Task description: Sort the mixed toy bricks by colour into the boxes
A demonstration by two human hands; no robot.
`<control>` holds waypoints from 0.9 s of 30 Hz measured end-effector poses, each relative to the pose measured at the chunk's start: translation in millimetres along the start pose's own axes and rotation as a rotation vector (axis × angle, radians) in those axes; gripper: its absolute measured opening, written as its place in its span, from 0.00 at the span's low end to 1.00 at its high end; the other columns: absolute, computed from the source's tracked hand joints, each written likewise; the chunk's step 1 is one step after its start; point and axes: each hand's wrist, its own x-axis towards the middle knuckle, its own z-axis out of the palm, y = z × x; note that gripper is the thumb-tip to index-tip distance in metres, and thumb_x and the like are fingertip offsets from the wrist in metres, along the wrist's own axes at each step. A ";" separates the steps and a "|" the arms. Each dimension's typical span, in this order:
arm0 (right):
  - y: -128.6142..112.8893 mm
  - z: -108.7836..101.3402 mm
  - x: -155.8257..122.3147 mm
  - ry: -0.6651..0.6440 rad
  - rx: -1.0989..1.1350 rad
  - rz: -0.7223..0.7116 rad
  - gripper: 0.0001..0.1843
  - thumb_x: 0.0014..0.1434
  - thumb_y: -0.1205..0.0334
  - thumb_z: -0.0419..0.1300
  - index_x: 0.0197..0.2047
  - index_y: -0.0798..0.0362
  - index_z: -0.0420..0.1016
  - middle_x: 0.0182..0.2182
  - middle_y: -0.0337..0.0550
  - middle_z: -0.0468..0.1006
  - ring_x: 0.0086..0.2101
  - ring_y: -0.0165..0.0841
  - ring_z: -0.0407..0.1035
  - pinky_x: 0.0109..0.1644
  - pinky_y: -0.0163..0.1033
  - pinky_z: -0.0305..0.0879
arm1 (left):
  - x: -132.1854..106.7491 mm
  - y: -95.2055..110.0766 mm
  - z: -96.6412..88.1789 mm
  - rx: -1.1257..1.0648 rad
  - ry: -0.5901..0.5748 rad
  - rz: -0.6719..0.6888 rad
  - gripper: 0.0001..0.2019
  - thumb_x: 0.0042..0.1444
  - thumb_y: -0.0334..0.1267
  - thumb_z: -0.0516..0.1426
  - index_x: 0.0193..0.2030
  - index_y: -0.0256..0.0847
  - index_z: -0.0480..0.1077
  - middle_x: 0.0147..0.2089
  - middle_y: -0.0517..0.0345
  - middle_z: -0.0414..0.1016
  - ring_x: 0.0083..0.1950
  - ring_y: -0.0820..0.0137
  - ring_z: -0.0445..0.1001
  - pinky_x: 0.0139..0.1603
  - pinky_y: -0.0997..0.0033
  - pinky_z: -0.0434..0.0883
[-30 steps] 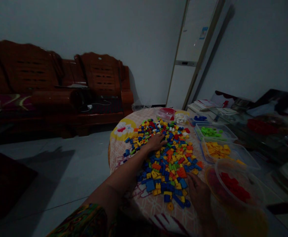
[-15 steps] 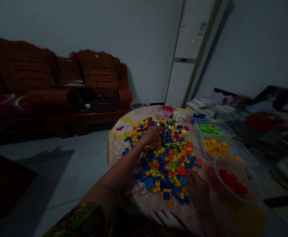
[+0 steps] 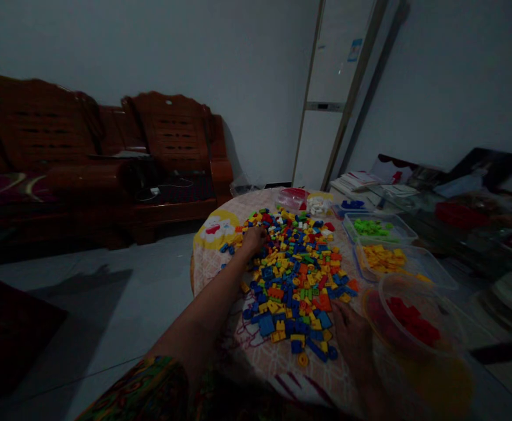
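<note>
A wide heap of building bricks (image 3: 291, 275) in blue, yellow, green, orange, red and white covers the middle of a round table (image 3: 273, 368) with a patterned cloth. My left hand (image 3: 255, 238) reaches to the heap's left side, its fingers curled down among the bricks; whatever lies between the fingertips is hidden. On the near right edge of the heap rests my right hand (image 3: 353, 334), fingers stretched forward and slightly apart. An orange brick (image 3: 324, 302) lies just beyond its fingertips, and I see nothing held in it.
Clear containers along the right hold green bricks (image 3: 372, 228), yellow bricks (image 3: 383, 259) and red bricks (image 3: 414, 321). Farther back are white bricks (image 3: 320, 204), blue bricks (image 3: 353, 204) and a red-and-clear container (image 3: 291, 197). A wooden sofa (image 3: 172, 140) stands behind left.
My left hand has moved left and slightly nearer across the heap, uncovering bricks at the middle. My right hand has stayed almost in place. The view has shifted slightly.
</note>
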 end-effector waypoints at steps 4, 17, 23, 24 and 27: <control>-0.6 0.0 -0.2 0.001 0.014 -0.008 0.22 0.66 0.51 0.50 0.44 0.54 0.83 0.40 0.51 0.85 0.38 0.41 0.80 0.41 0.39 0.74 | -0.5 -0.4 1.3 0.026 0.010 0.010 0.08 0.54 0.31 0.60 0.40 0.41 0.79 0.44 0.53 0.81 0.47 0.65 0.76 0.45 0.73 0.69; 2.2 3.1 -0.5 0.007 0.038 -0.011 0.21 0.66 0.52 0.51 0.43 0.54 0.83 0.39 0.50 0.85 0.36 0.39 0.80 0.39 0.38 0.73 | 13.3 -12.1 3.7 -0.462 0.108 0.069 0.09 0.54 0.35 0.58 0.39 0.37 0.79 0.35 0.56 0.81 0.38 0.68 0.77 0.39 0.73 0.71; 2.1 4.3 -1.5 -0.009 0.053 0.014 0.20 0.67 0.52 0.51 0.44 0.53 0.82 0.40 0.49 0.85 0.37 0.39 0.80 0.40 0.39 0.74 | 31.5 19.4 -3.4 -0.461 -0.184 0.116 0.05 0.51 0.36 0.62 0.27 0.37 0.77 0.21 0.60 0.73 0.25 0.72 0.72 0.31 0.75 0.69; 1.8 4.2 -1.4 -0.013 0.060 0.012 0.21 0.67 0.52 0.50 0.45 0.52 0.82 0.40 0.48 0.85 0.38 0.39 0.80 0.40 0.38 0.74 | 35.6 30.4 -3.3 -0.478 -0.249 0.115 0.06 0.50 0.34 0.63 0.26 0.36 0.76 0.21 0.60 0.72 0.25 0.72 0.72 0.31 0.74 0.69; 0.9 3.9 -0.7 -0.007 0.056 0.006 0.21 0.67 0.52 0.50 0.45 0.53 0.82 0.39 0.49 0.85 0.38 0.40 0.80 0.40 0.39 0.74 | 52.3 70.5 -1.7 -0.624 -0.282 0.125 0.07 0.54 0.36 0.64 0.31 0.32 0.76 0.27 0.56 0.75 0.30 0.69 0.74 0.35 0.69 0.74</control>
